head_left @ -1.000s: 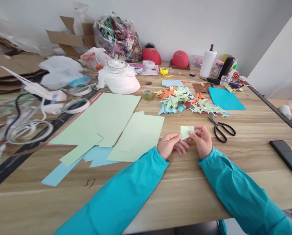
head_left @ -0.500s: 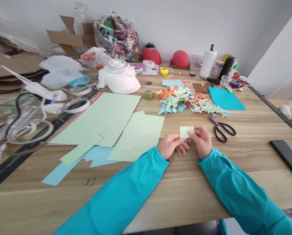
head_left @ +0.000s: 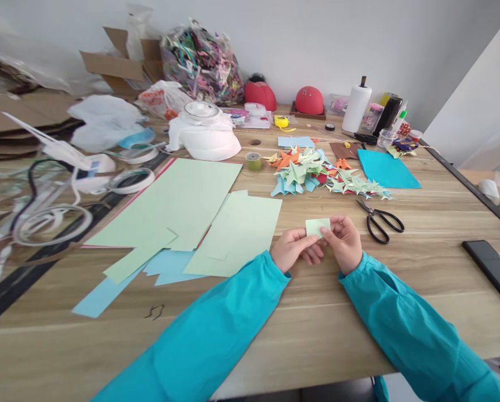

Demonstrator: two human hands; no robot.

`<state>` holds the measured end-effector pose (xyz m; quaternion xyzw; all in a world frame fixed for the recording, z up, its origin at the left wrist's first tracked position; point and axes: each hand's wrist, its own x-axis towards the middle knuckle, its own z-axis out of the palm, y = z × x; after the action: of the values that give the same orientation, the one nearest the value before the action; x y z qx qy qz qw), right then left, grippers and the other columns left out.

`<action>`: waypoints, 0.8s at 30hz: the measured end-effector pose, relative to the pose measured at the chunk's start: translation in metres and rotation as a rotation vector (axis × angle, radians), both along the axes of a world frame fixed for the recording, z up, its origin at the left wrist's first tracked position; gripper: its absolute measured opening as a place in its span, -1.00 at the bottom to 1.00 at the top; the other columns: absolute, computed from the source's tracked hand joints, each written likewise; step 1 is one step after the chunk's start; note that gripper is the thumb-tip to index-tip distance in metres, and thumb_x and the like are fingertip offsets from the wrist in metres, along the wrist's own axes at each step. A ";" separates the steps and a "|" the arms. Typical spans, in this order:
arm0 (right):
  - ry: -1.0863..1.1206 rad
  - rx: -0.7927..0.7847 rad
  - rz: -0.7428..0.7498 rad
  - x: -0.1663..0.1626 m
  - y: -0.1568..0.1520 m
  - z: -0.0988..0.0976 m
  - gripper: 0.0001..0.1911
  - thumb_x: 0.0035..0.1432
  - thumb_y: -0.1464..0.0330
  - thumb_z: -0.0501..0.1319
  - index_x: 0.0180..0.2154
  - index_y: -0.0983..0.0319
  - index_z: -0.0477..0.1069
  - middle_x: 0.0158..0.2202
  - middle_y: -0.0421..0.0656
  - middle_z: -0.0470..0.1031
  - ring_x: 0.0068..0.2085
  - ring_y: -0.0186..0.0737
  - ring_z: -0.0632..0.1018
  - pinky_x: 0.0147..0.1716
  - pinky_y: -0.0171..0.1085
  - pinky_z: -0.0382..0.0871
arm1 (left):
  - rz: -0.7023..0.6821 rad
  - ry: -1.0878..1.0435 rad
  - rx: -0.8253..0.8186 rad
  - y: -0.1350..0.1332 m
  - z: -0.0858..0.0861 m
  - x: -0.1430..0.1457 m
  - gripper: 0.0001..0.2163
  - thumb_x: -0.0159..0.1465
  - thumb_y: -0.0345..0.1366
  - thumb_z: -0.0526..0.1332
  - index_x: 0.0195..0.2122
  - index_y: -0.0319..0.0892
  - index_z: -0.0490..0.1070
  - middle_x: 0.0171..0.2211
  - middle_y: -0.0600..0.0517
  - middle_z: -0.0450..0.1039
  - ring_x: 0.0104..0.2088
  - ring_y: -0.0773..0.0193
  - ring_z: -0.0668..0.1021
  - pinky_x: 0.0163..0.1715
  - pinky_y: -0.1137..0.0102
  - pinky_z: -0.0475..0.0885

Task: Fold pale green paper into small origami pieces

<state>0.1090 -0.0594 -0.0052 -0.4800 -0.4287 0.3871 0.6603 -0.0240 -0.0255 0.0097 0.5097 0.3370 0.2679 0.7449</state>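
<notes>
A small pale green paper piece (head_left: 317,226) is pinched between my left hand (head_left: 294,248) and my right hand (head_left: 345,241), just above the wooden table (head_left: 317,324). My left fingers grip its lower left corner; my right thumb and fingers press its right edge. Both arms wear teal sleeves. Large pale green paper sheets (head_left: 182,206) lie to the left of my hands, with light blue sheets (head_left: 166,268) under them. A heap of folded paper figures (head_left: 317,176) in green, blue and orange lies beyond my hands.
Black scissors (head_left: 379,220) lie right of my right hand. A teal sheet (head_left: 386,169) sits at the back right, a dark phone (head_left: 490,268) near the right edge. Tape rolls (head_left: 52,223), a white bowl (head_left: 203,137), bags, cardboard and a paper roll (head_left: 356,106) crowd the back and left.
The small green piece has turned slightly and dropped a little lower between my fingers. My hands stay in nearly the same place.
</notes>
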 end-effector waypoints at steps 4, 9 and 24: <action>-0.035 0.013 0.002 -0.003 -0.002 0.001 -0.64 -0.10 0.22 0.34 -0.33 0.21 0.24 -0.66 -0.38 0.31 -0.63 -0.44 0.36 -0.62 -0.41 0.23 | 0.018 0.017 0.042 -0.002 0.002 0.001 -0.70 -0.05 -0.14 0.33 -0.52 -0.31 0.37 -0.64 -0.02 0.48 -0.66 0.30 0.51 -0.68 0.49 0.36; 0.052 -0.027 0.042 -0.003 -0.002 0.002 -0.61 -0.10 0.15 0.33 -0.34 0.20 0.22 -0.67 -0.37 0.35 -0.65 -0.42 0.37 -0.65 -0.41 0.26 | 0.046 -0.032 0.035 -0.001 -0.001 -0.001 -0.70 -0.06 -0.14 0.33 -0.51 -0.31 0.38 -0.66 0.01 0.47 -0.70 0.32 0.48 -0.69 0.48 0.34; -0.184 -0.135 0.293 -0.001 -0.007 0.007 -0.50 -0.01 0.01 0.18 -0.71 0.25 0.24 -0.85 -0.33 0.16 -0.78 -0.52 0.12 -0.77 -0.41 -0.05 | -0.022 0.008 0.195 -0.001 0.002 -0.003 -0.69 -0.02 -0.13 0.31 -0.65 -0.27 0.32 -0.80 0.08 0.35 -0.75 0.37 0.41 -0.65 0.47 0.29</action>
<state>0.1079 -0.0665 0.0015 -0.4889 -0.5259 0.4615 0.5210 -0.0274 -0.0266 0.0121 0.5843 0.3066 0.2893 0.6934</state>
